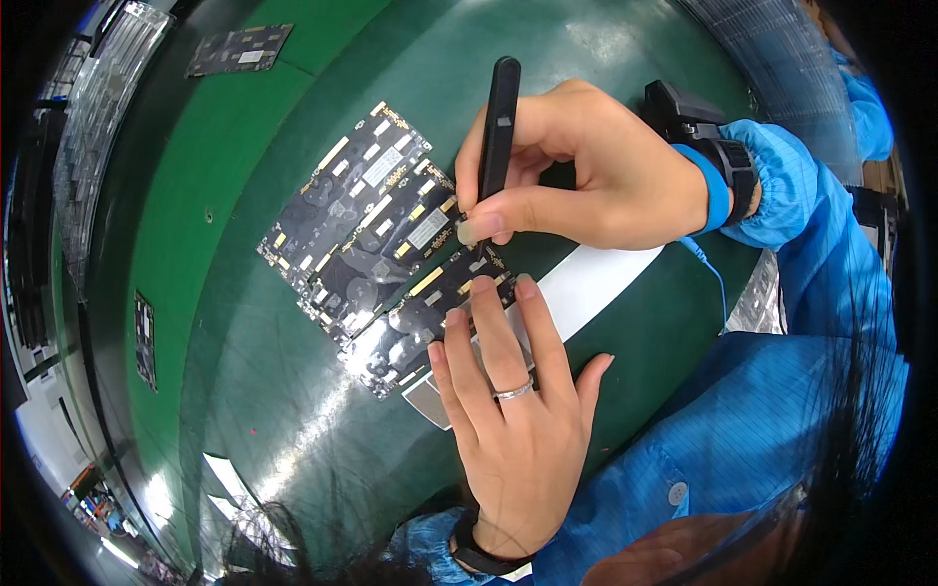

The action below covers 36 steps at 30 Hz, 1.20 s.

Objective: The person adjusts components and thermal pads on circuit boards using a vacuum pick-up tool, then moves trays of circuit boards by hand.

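My right hand [586, 171] comes in from the right, its thumb and fingers closed round a slim black pen-like tool [499, 127]. The tool stands nearly upright, its lower end down at the upper edge of the nearest dark circuit board [430, 298]; its exact kind is not clear. Palm down, my left hand [513, 400] lies with fingers spread, fingertips on that same board. A ring is on one finger. Two more dark boards with pale labels, a middle one [366, 264] and a far one [332, 186], lie close alongside. My fingers hide part of the nearest board.
The work surface [322, 479] is green. A white strip [596, 288] lies right of the boards. Single boards lie at the far left [239, 51] and left edge [145, 337]. Clear plastic trays [107, 127] stand at left. A blue cord [705, 269] hangs from my right wristband.
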{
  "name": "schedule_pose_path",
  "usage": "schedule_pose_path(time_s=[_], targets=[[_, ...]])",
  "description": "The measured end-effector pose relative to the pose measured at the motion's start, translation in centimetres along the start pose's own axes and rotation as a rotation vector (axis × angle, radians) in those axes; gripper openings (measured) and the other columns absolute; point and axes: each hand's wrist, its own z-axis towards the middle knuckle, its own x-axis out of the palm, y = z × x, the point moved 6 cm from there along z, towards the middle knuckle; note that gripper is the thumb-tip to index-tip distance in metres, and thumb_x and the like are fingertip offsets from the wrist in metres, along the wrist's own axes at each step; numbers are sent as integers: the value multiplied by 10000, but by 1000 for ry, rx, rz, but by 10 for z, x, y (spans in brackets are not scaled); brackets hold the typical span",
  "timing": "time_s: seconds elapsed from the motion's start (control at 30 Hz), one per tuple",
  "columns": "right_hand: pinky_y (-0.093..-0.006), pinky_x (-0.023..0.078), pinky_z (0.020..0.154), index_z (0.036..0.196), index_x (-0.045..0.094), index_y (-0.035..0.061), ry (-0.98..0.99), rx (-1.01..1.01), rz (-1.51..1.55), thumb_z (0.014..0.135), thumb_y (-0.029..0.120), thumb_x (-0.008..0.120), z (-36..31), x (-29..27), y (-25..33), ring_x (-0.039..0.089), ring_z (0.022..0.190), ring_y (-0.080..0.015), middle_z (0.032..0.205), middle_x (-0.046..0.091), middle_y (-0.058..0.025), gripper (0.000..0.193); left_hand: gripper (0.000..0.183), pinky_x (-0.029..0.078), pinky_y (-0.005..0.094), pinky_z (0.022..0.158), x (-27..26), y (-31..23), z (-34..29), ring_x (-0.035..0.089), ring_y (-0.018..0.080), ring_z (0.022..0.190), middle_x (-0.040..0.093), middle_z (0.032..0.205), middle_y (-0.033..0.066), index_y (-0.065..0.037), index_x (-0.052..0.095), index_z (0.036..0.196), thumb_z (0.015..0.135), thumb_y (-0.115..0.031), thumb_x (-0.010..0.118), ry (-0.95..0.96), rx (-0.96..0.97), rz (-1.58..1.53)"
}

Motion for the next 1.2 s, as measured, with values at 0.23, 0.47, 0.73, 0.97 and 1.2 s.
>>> schedule_pose_path(time_s=[0.23,0.47,0.73,0.97,1.2], targets=[[-249,590,745,1046,691,-13,-53,-29,72,953,68,765,3,4,0,742,835,-137,943,735,-75,143,841,467,582,1041,-2,4,-1,450,476,1309,423,1512,282,36,529,1464,848,-477,784,-2,2,36],[-248,590,730,1049,693,-8,-39,-39,-13,952,78,770,3,4,-1,741,815,-133,934,737,-72,151,841,466,582,1028,0,5,0,449,481,1311,427,1509,286,37,529,1463,849,-478,783,-11,4,23],[-257,589,736,1038,709,-13,-10,-128,-12,934,47,781,0,2,7,742,817,-165,941,742,-88,139,793,473,529,1098,-2,6,1,541,369,1279,487,1547,200,-72,549,1484,902,-592,687,-14,-12,114],[-337,558,835,1032,694,-42,-110,-150,77,888,-21,782,-12,-16,23,717,929,-221,975,729,-154,171,843,433,588,1098,-4,-3,-4,489,474,1315,422,1565,283,-22,518,1489,872,-556,728,35,2,-8],[-357,598,725,986,729,-67,127,-210,10,864,25,836,-25,22,20,745,847,-316,963,748,-173,187,719,439,555,1142,8,-30,-37,514,422,1352,494,1526,255,-107,521,1505,958,-558,646,155,136,-24]])
